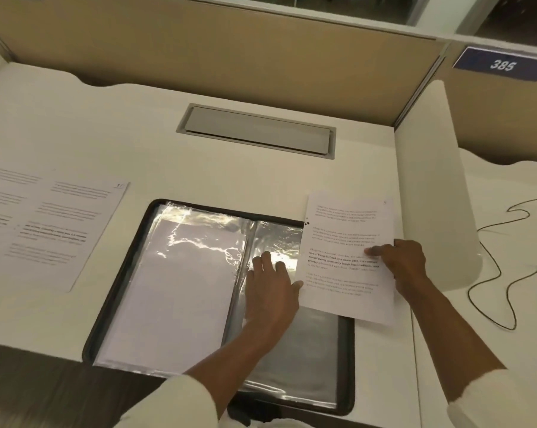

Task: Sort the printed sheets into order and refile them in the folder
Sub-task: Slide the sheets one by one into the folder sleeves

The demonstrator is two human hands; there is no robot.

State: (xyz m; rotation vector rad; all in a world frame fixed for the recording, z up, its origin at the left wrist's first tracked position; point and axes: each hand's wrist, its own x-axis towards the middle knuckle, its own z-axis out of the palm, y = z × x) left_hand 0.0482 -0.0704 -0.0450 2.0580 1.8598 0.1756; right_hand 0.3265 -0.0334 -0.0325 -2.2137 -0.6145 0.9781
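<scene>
The printed sheet I am working with is in my right hand, pinched at its right edge with my thumb on top of the text and my fingers under the paper. It covers the upper right corner of the open folder and is turned slightly off square to it. I cannot tell whether it rests on the folder or is lifted a little above it. My left hand lies flat with straight, spread fingers on the right-hand plastic sleeve, close to the spine, and its thumb reaches the sheet's left edge. The left-hand plastic sleeve shines under the light and has white paper inside. The black-rimmed folder lies open on the white desk, at the near edge in front of me. More printed sheets lie overlapping on the desk to the left, well apart from the folder. Behind the folder a grey hatch is set into the desk. To the right stands a white divider, with a thin dark cable looping on the next desk beyond it and a blue plate reading 385 above.
</scene>
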